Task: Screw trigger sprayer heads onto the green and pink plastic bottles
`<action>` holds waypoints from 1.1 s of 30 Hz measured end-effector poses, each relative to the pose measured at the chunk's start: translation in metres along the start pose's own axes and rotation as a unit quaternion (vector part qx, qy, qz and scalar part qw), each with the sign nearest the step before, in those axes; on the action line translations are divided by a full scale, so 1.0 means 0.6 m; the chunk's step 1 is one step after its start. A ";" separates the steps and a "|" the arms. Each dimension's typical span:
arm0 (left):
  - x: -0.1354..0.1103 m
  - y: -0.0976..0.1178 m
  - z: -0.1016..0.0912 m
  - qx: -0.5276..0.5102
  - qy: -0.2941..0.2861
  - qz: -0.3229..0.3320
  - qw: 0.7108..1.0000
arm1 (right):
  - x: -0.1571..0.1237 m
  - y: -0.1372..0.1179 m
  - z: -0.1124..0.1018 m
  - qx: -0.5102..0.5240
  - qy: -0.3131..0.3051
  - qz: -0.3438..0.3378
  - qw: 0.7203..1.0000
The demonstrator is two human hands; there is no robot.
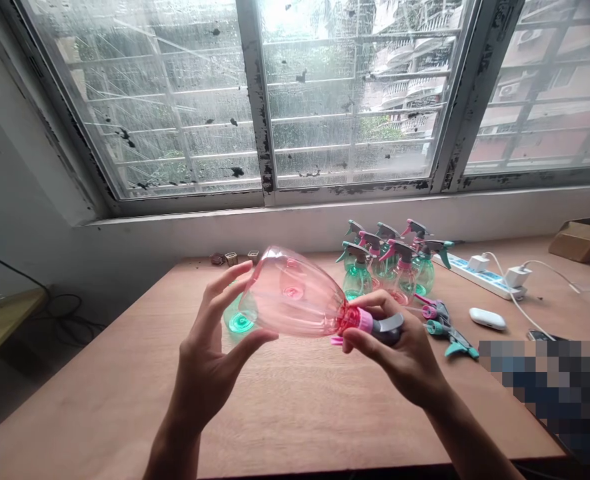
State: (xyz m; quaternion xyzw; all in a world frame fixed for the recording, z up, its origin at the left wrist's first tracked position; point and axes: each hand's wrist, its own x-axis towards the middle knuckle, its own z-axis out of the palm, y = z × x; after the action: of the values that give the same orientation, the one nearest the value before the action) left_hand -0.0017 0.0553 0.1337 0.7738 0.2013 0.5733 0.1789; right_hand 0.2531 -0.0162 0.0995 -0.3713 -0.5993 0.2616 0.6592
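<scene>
A clear pink spray bottle [295,310] lies sideways in the air between my hands, its base to the left. My left hand [215,353] spans the wide base, with thumb below and fingers above. My right hand [395,343] grips the neck end, around the pink collar [359,320] and the grey spray head [387,328]. Behind the held bottle, a green bottle [241,323] stands on the table, partly covered by my left hand. A pink bottle [293,283] shows through the clear plastic.
Several green and pink spray bottles [357,277] stand grouped at the back. Loose spray heads [449,333] lie right of my right hand. Farther right are a white power strip [485,277] with cables, a white earbud case [487,319] and a cardboard box [582,240].
</scene>
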 end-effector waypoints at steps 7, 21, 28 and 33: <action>-0.009 -0.001 0.001 0.002 -0.005 0.000 1.000 | -0.001 0.000 -0.003 -0.023 0.000 -0.020 1.000; 0.002 0.002 -0.003 -0.006 0.005 0.041 0.999 | 0.004 -0.003 0.008 0.080 -0.019 0.030 0.996; -0.015 -0.006 -0.009 0.000 -0.020 -0.047 0.999 | -0.002 0.015 0.002 -0.112 0.024 -0.132 0.985; -0.011 -0.001 -0.003 -0.002 0.007 -0.075 0.997 | -0.004 0.015 0.004 -0.136 0.014 -0.168 0.976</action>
State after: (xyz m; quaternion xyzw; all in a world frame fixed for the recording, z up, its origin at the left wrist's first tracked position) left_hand -0.0053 0.0524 0.1287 0.7523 0.2583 0.5640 0.2218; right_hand 0.2511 -0.0122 0.0907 -0.3549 -0.6737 0.0581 0.6455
